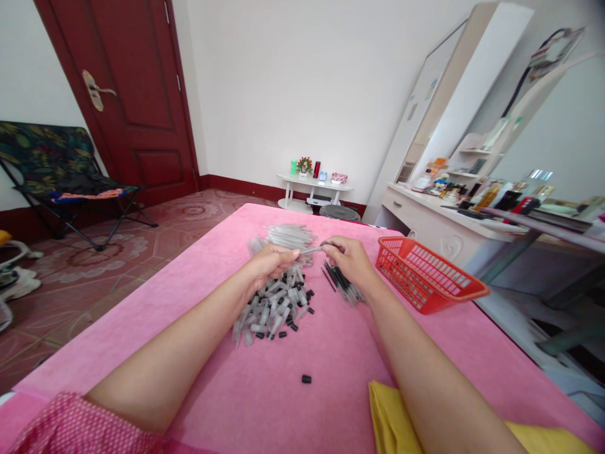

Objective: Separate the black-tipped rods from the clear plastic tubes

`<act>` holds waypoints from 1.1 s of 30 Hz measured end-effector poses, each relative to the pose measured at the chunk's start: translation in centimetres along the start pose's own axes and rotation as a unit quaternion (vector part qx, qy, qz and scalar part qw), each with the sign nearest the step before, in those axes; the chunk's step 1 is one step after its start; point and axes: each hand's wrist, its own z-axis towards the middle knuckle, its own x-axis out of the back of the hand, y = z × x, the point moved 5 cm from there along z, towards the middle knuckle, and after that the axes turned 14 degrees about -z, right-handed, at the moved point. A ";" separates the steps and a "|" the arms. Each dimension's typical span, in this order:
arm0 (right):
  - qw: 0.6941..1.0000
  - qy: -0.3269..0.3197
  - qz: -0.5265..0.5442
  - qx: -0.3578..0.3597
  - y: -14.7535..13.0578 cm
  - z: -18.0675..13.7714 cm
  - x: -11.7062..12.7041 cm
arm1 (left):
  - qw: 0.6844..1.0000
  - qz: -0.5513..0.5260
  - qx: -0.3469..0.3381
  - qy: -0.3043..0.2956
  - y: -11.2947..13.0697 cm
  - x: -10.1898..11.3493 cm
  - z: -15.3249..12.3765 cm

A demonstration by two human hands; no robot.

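Observation:
Between my two hands a thin greyish pen barrel [310, 250] is stretched level above the table. My left hand [270, 261] pinches its left end with thumb and fingers. At the other end, the fingertips of my right hand [348, 257] are closed on it; what else they may hold is too small to make out. Beneath and in front of my left hand lies a heap of clear pen caps [271, 309] mixed with small black plugs. Long clear tubes [290, 236] are stacked behind the hands. Thin black-tipped sticks [339, 279] lie under my right hand.
A red plastic basket [428, 277] stands on the pink-covered table [331, 403] at the right. One loose black plug [306, 379] lies near the front. Folded yellow cloth [392, 416] is under my right forearm. A dressing table [425, 211] stands beyond.

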 end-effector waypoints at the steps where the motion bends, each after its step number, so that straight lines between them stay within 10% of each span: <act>1: 1.000 0.002 -0.006 0.006 -0.1 0.0 0.0 | 1.000 0.016 -0.010 0.010 0.2 0.0 -0.1; 9: 0.999 0.029 -0.005 -0.026 -0.8 -0.1 0.1 | 0.958 0.160 -0.234 0.048 2.3 -0.9 -0.4; 18: 0.999 -0.003 -0.018 -0.042 -0.8 -0.2 -0.3 | 0.838 0.395 -0.370 0.071 4.0 -1.8 -2.2; 26: 0.954 -0.122 -0.273 0.031 -3.8 -1.0 -1.1 | 0.876 0.360 -0.320 0.009 3.2 -1.1 -0.9; 33: 0.960 -0.096 -0.262 -0.025 -2.8 -0.4 0.6 | 0.905 0.193 -0.346 0.154 4.1 2.2 -0.6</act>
